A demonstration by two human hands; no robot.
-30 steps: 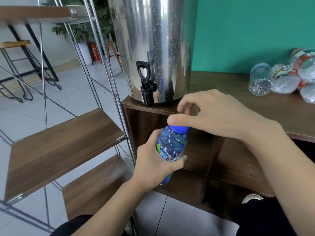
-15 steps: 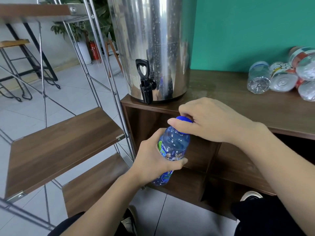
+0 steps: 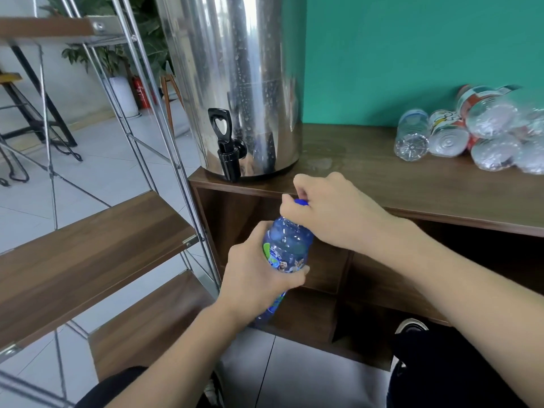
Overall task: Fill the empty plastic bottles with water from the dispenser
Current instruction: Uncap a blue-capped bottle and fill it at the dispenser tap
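A brown wooden counter (image 3: pixel 382 184) carries the steel dispenser (image 3: pixel 235 83) at centre; blurred, seemingly empty bottles (image 3: pixel 471 136) lie far right.

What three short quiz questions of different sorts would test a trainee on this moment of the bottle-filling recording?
1. True or false: the left hand grips the blue plastic bottle round its labelled middle.
2. Multiple choice: the right hand is on A) the black tap lever of the steel dispenser, B) the blue screw cap of the held bottle, C) the clear bottles lying on the counter.
3. Fill in: the clear plastic bottles lie on their sides on the brown wooden counter, to the ____ of the tall stainless steel water dispenser.

Key: 1 true; 2 B; 3 right.
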